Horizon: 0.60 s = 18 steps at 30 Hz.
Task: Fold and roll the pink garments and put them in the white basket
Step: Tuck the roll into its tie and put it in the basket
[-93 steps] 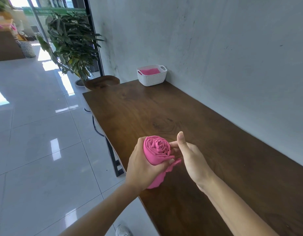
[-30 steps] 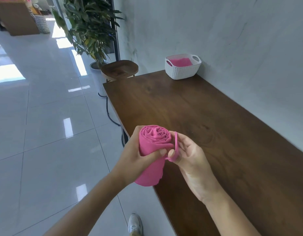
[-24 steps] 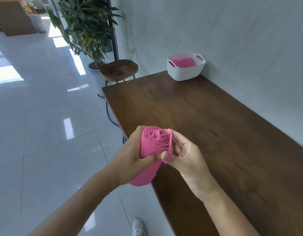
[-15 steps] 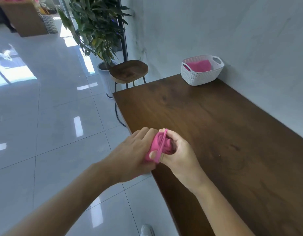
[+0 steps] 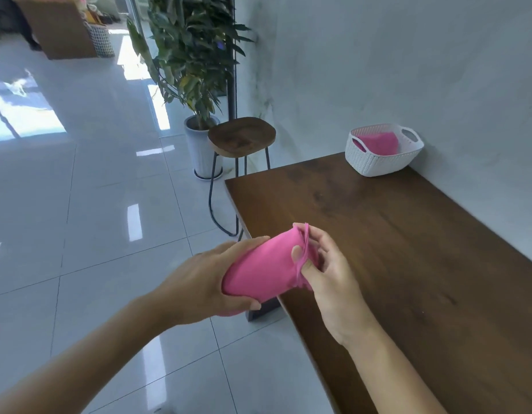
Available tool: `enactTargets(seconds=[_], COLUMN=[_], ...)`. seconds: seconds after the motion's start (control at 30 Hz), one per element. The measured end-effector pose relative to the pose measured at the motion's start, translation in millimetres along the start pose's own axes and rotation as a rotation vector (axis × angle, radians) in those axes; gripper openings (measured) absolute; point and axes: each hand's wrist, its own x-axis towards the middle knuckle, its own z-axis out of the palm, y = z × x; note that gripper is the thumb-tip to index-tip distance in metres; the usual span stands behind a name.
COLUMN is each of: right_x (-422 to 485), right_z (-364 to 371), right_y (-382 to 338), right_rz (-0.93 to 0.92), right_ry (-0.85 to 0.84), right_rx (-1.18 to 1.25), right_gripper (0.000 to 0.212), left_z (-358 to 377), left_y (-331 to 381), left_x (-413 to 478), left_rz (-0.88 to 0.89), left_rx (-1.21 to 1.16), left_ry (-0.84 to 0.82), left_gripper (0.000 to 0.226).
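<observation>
The desk ran off the frame's lower right. At upper right, the white basket half hid a folded pink garment. At centre, the left hand curled round the rolled pink garment. The right hand hid the roll's far end, its fingers pinching the hem.

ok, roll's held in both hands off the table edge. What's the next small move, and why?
Probably pull the stretched hem further over the roll's end to lock it. The left hand grips the pink roll, and the right hand hooks the hem, which sits only at the tip. The white basket stands at the far corner of the table, so carrying likely comes after.
</observation>
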Motion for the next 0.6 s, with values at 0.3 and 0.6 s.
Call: enactTargets(seconds=[0.3, 0.6], right_x=[16.2, 43.6], right_z=[50.0, 107.1], right_y=[-20.5, -51.8], right_rz=[-0.024, 0.034], right_ry=[-0.044, -0.035], right_rx=[-0.214, -0.287], right_gripper=[0.042, 0.037], left_z=[-53.1, -119.5], left_y=[-61.0, -116.5], left_x=[17.8, 31.3], left_rz=[0.204, 0.414], left_rx=[0.025, 0.095], left_ry=[-0.139, -0.222], left_gripper=[0.066, 0.071])
